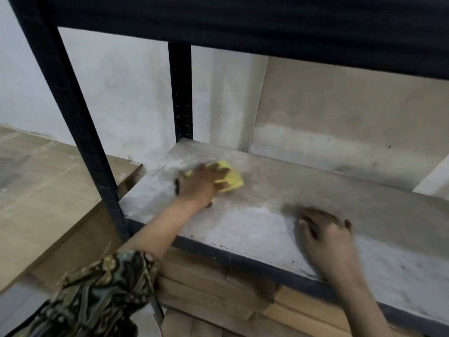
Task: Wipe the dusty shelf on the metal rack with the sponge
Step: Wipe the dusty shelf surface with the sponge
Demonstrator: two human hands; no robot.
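While the left hand works: the left hand (198, 184) lies on the yellow rectangular sponge (232, 180), its fingers spread over the top and pressing it down flat.
Sponge spot: back left of the dusty grey shelf board (279, 190), near the black metal rack upright (181, 93) at the rear.
Right hand: the right hand (325, 235) rests palm-down on the shelf near its front edge, fingers relaxed and loosely bent, grasping nothing, well apart from the sponge.
Sleeve: dark patterned sleeve (104, 288) on the left arm.
Below the shelf: stacked light wooden boards (218, 288).
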